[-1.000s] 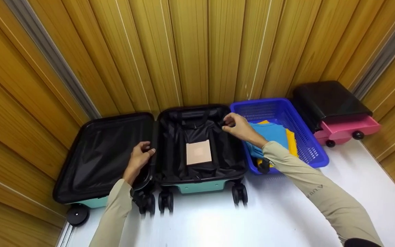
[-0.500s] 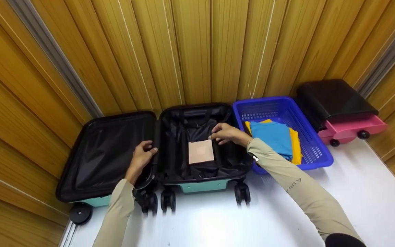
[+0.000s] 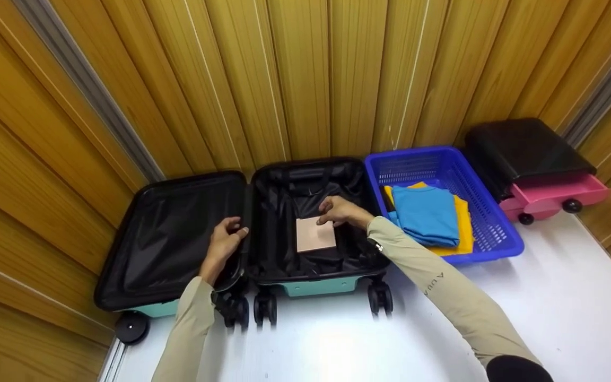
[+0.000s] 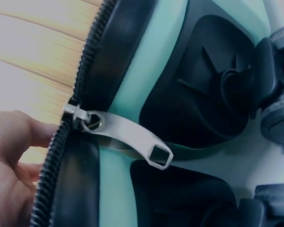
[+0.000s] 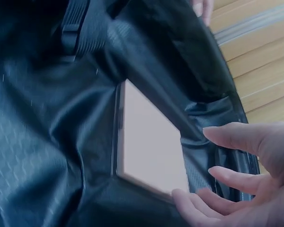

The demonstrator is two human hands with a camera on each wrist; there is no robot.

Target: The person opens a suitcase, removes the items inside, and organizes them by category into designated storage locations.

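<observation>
An open suitcase lies flat, its left half (image 3: 178, 228) and right half (image 3: 321, 286) side by side, black inside with a mint-green shell. In the right half sits a flat, pale pink square box (image 3: 311, 237). Over that box's upper right corner is my right hand (image 3: 342, 211); in the right wrist view a fingertip appears to touch the box (image 5: 151, 142), while thumb and fingers stay apart. Holding nothing, my left hand (image 3: 223, 245) hovers by the suitcase's middle seam, fingers loosely bent. A metal zipper pull (image 4: 128, 132) hangs beside it in the left wrist view.
Right of the suitcase stands a blue plastic basket (image 3: 488, 199) with folded blue cloth (image 3: 426, 212) and yellow cloth (image 3: 465, 228). Farther right is a black box (image 3: 533, 148) with a pink wheeled drawer (image 3: 560, 199) pulled partly out. A wood-patterned wall (image 3: 300, 79) runs behind.
My right hand has moved left from the suitcase's right edge to the pale pink box. The left hand keeps its place by the seam. The whole scene shifts slightly right in view.
</observation>
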